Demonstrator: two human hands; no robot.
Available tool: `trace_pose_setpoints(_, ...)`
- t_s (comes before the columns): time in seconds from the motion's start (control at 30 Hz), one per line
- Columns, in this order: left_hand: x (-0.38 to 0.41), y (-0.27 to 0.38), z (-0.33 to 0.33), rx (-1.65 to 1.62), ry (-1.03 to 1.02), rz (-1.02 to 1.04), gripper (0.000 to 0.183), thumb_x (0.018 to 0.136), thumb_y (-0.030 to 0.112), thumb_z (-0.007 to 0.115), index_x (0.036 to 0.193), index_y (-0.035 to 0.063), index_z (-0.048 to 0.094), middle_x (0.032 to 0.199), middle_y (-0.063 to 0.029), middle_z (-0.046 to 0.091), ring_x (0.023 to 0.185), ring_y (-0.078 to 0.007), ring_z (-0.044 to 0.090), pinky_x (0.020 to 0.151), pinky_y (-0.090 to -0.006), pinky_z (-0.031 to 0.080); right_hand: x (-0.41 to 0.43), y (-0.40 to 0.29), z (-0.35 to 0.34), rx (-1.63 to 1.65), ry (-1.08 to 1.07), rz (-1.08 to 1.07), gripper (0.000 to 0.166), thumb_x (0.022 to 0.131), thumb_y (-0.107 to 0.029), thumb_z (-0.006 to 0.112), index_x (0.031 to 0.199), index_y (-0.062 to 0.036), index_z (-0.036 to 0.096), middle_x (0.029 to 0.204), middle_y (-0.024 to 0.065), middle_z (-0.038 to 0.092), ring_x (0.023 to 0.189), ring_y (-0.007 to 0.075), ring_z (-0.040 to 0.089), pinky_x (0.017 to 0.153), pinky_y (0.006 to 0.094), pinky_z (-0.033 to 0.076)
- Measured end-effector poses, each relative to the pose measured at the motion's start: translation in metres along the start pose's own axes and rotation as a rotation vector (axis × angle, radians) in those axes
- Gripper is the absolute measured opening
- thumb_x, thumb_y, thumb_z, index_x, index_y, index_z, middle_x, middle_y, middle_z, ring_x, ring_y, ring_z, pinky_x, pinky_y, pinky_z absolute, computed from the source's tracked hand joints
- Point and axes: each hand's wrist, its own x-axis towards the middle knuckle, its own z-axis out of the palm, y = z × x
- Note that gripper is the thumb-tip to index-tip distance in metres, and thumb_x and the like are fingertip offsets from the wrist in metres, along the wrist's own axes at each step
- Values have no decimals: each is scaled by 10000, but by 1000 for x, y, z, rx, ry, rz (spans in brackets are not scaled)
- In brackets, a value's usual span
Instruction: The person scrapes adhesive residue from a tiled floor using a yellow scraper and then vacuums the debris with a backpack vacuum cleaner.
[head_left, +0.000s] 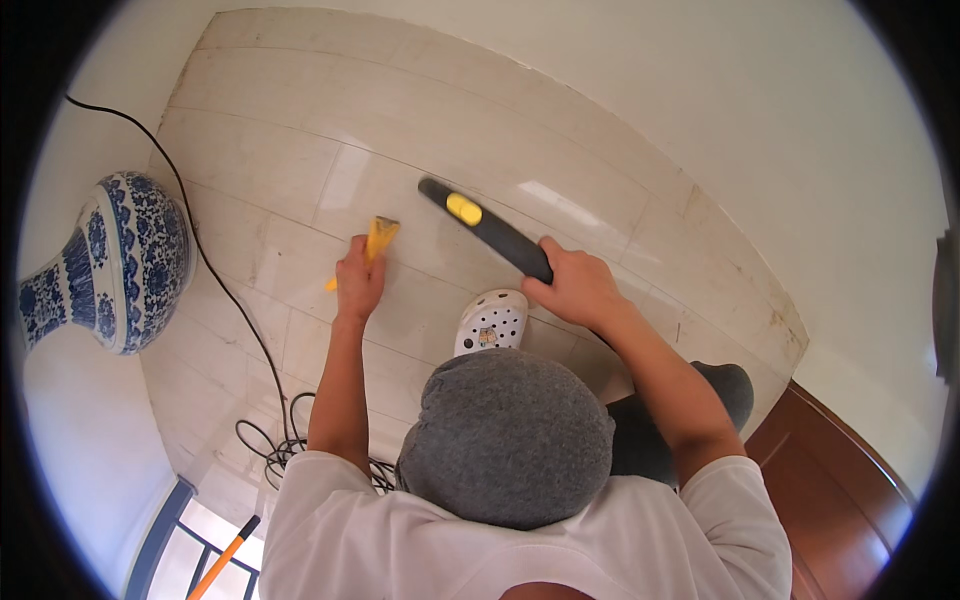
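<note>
My left hand (360, 281) grips a yellow scraper (382, 236), its broad end pointing away from me and its tapered handle end showing below the fist. My right hand (581, 283) is closed around the rear of a black wand (495, 232), shaped like a vacuum cleaner handle with a yellow slider (464, 210). The wand slants toward the far left, its tip over the floor to the right of the scraper. Whether the tip touches the tiles cannot be told. Pale floor tiles (420, 161) with dark joints and smudges lie under both hands.
At the left lies or stands a blue-and-white porcelain vase (142, 262), beside a black cord (232, 296) that ends in loose coils (281, 450). My white clog (491, 322) is between my arms. An orange pole (225, 559) is lower left; a brown wooden door (825, 487) is lower right.
</note>
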Motion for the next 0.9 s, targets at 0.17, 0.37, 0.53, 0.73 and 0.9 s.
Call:
trace_pose_setpoints(0.17, 1, 7, -10, -135, 200, -347, 356, 833, 262, 636, 1035, 18, 474, 852, -132, 615, 753, -252, 596, 689, -329, 470, -26, 5, -9, -184, -146, 72, 376, 777, -356, 572, 941, -25, 503, 755, 182, 637, 760, 333, 632, 674, 432, 485)
trace_pose_setpoints(0.37, -2, -27, -1, -282, 203, -493, 273, 818, 217, 644, 936, 11, 509, 729, -61, 576, 589, -147, 541, 557, -282, 458, -15, -13, -20, -234, -82, 61, 370, 781, -329, 563, 943, -4, 492, 721, 173, 632, 720, 328, 630, 657, 405, 488)
trace_pose_setpoints(0.53, -3, -36, 0, -479, 237, -489, 241, 816, 205, 643, 914, 24, 517, 686, -25, 541, 483, -82, 493, 427, -238, 415, -30, -1, -29, -300, -104, 163, 376, 797, -338, 564, 955, -6, 486, 784, 189, 641, 742, 326, 639, 672, 412, 495)
trace_pose_setpoints(0.73, -1, -29, -3, -428, 234, -517, 223, 822, 193, 635, 891, 20, 513, 625, -16, 517, 459, -89, 486, 420, -236, 422, -16, 14, -20, -190, 38, 73, 390, 775, -332, 574, 957, 4, 497, 759, 201, 628, 726, 347, 624, 666, 414, 487)
trace_pose_setpoints(0.9, 1, -30, -1, -482, 227, -516, 219, 825, 193, 633, 878, 24, 504, 615, -18, 518, 449, -90, 481, 421, -237, 423, 38, -25, -31, -65, -62, -58, 418, 773, -369, 560, 961, 1, 506, 773, 202, 626, 734, 358, 621, 671, 439, 483)
